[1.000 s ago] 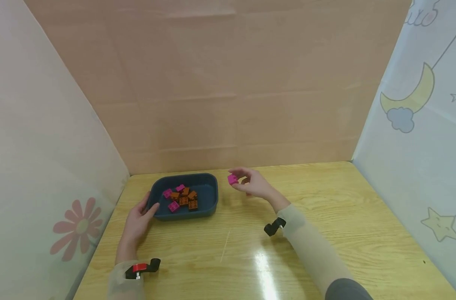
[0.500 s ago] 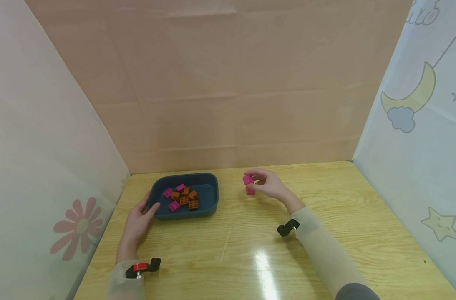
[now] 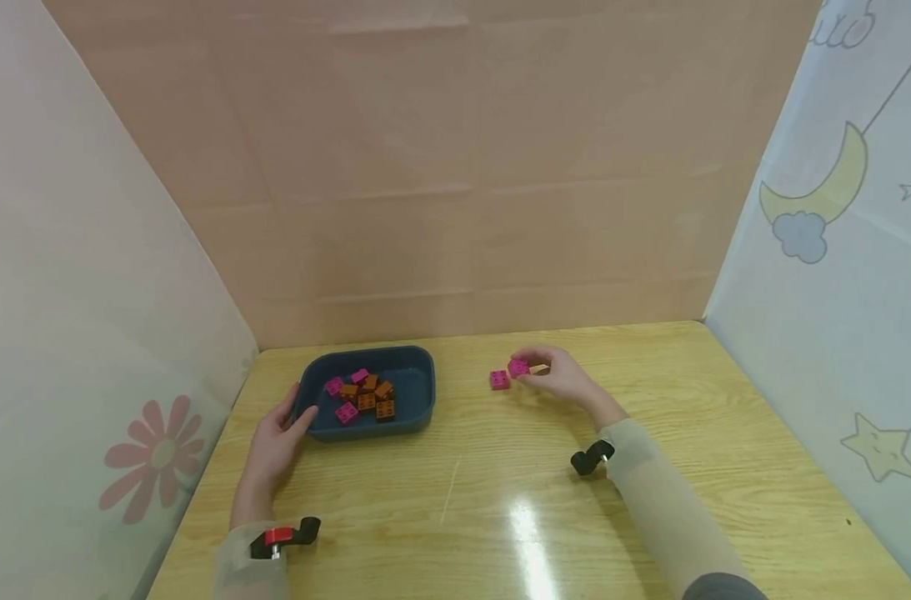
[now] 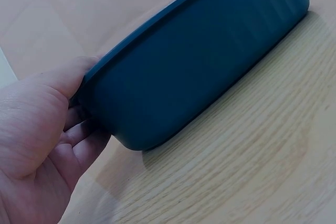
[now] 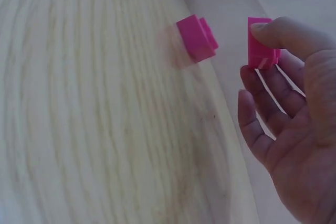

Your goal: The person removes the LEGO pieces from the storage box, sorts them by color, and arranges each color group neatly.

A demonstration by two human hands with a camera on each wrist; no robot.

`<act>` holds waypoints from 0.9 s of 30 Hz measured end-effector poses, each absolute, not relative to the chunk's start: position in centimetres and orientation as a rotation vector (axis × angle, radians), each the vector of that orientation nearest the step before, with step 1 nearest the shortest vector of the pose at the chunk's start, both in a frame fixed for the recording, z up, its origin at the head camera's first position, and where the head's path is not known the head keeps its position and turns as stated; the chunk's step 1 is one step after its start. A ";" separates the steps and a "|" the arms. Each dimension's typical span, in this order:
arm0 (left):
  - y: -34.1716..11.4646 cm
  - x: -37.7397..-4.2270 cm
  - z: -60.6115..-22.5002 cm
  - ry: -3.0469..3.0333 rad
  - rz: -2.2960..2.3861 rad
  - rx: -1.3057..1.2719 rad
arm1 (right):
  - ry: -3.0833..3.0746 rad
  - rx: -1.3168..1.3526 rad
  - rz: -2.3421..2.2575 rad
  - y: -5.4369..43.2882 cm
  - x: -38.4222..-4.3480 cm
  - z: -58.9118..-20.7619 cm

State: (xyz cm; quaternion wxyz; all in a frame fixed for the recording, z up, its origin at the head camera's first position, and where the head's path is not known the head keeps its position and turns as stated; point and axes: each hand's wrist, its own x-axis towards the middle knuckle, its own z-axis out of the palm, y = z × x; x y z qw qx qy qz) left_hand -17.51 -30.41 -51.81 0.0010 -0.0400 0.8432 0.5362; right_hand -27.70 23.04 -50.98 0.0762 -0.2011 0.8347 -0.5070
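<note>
At the left of the head view, my left hand (image 3: 273, 442) grips the left end of a dark blue tub (image 3: 428, 408). In the left wrist view its thumb (image 4: 79, 74) lies at the tub's rim and the other fingers are against the outer wall. My right hand (image 3: 563, 382) pinches a pink toy brick (image 3: 518, 368) between thumb and fingers. In the right wrist view this held brick (image 5: 260, 48) is off the table, studs facing away from the palm. A second pink brick (image 3: 499, 380) sits on the table just left of it, studs up, apart from it.
Inside the tub lie several orange bricks (image 3: 367, 402) and pink bricks (image 3: 346, 412). The wooden table (image 3: 395, 508) meets a tan back wall (image 3: 470, 208). Light printed side walls stand at left (image 3: 87, 292) and right (image 3: 823, 350).
My right hand has carried its pink brick rightward, past the brick on the table, to that brick's right side, and lowered it slightly. My left hand and the tub have stayed in place.
</note>
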 end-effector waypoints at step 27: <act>-30.3 -17.2 -51.6 2.652 1.674 -0.097 | 2.607 -0.516 -1.317 23.5 -28.6 -53.1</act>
